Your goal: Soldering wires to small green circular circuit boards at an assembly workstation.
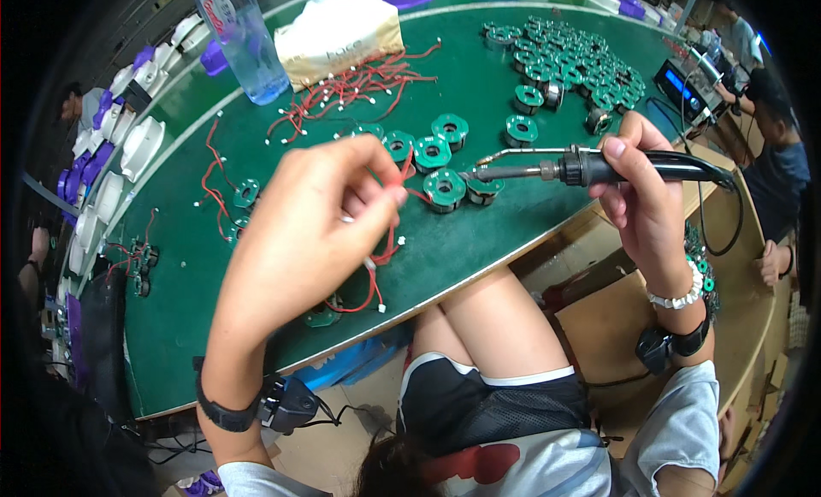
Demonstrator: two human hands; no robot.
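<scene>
Between the thumb and fingers of my left hand I pinch red wires with small white connectors. My right hand grips a black-handled soldering iron with a thin metal tube along its top. The iron's tip points left, over a round green circuit board on a small coil. One red wire end reaches toward that board from my left hand. Another board sits under the tip; whether the tip touches it I cannot tell. Several similar boards stand just behind.
Loose red wires lie at the back beside a tissue pack and a clear bottle. Many green boards cluster at the back right, near a soldering station. Wired pieces sit far left. People work on both sides.
</scene>
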